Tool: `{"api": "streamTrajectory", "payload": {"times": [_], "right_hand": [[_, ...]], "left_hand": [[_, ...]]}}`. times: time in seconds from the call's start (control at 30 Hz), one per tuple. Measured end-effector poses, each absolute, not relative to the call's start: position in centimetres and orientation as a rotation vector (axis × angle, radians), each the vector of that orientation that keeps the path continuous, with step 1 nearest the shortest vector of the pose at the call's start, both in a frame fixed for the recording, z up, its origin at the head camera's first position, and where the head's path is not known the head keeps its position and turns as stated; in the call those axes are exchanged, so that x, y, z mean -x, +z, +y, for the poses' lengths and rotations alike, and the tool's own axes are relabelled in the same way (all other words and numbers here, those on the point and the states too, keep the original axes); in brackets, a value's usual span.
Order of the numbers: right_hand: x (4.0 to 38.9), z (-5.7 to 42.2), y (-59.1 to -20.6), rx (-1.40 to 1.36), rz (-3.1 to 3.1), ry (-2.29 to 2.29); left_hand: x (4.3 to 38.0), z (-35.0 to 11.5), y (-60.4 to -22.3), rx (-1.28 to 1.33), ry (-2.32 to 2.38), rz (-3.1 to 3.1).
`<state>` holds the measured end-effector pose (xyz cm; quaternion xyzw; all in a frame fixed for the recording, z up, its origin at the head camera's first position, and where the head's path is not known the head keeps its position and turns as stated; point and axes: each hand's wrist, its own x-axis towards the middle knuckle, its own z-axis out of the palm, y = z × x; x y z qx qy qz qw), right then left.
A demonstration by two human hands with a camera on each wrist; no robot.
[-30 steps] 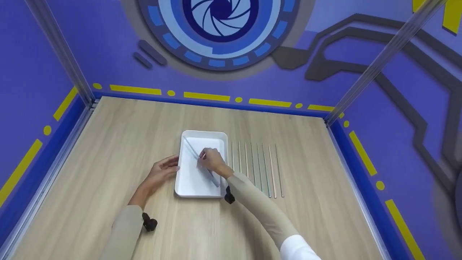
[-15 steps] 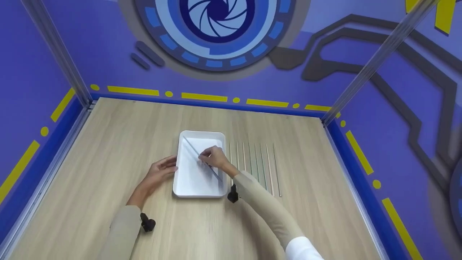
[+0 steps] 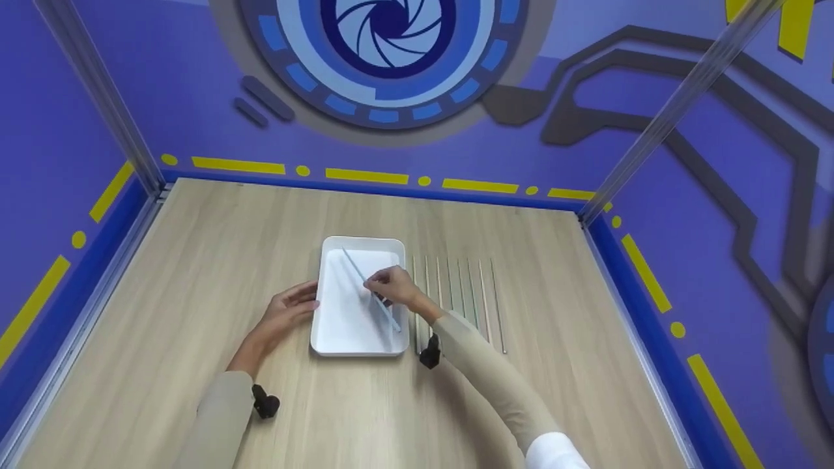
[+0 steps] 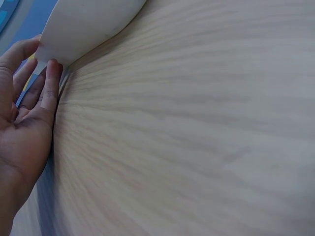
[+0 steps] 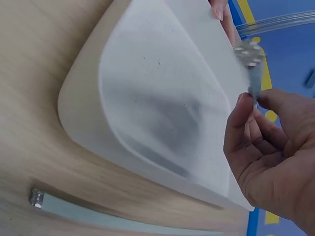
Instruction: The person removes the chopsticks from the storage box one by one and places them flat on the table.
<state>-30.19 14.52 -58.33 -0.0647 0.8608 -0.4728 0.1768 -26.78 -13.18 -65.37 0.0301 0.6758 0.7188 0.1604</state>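
Note:
My right hand [image 3: 399,286] pinches a thin light-blue chopstick [image 3: 354,264] near its middle, holding it slantwise over the white tray [image 3: 339,335]. In the right wrist view its silver end [image 5: 249,53] sticks up past the thumb and forefinger of the right hand [image 5: 275,157], slightly blurred. A soft shadow falls across the bare tray floor [image 5: 152,78]. At the tray's left side my left hand [image 3: 287,312] touches the outer wall with loosely extended fingers. The left wrist view shows those fingertips [image 4: 52,65] right at the wall's edge [image 4: 88,29].
To the right of the tray, several more chopsticks [image 3: 482,286] in different colours lie side by side on the wooden table [image 3: 260,221]. One light-blue chopstick [image 5: 98,216] lies closest to the tray in the right wrist view. Blue-purple panels [image 3: 195,98] enclose the table.
The right hand has shifted a little to the right relative to the tray, taking the chopstick along. My left hand stays at the tray's side. The whole head view has drifted slightly.

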Motion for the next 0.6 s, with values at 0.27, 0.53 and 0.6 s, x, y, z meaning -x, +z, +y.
{"api": "streamTrajectory", "payload": {"times": [0.27, 0.53, 0.6], "right_hand": [[29.8, 15.6, -58.4, 0.175, 2.403, -1.432], [29.6, 16.9, -58.8, 0.126, 2.348, -1.574], [29.5, 17.2, -59.0, 0.097, 2.332, -1.613]], "left_hand": [[26.8, -13.3, -65.3, -0.061, 2.049, 1.904], [26.7, -13.4, -65.2, -0.090, 2.002, 1.939], [26.7, -13.4, -65.3, -0.088, 1.996, 1.946]]}}
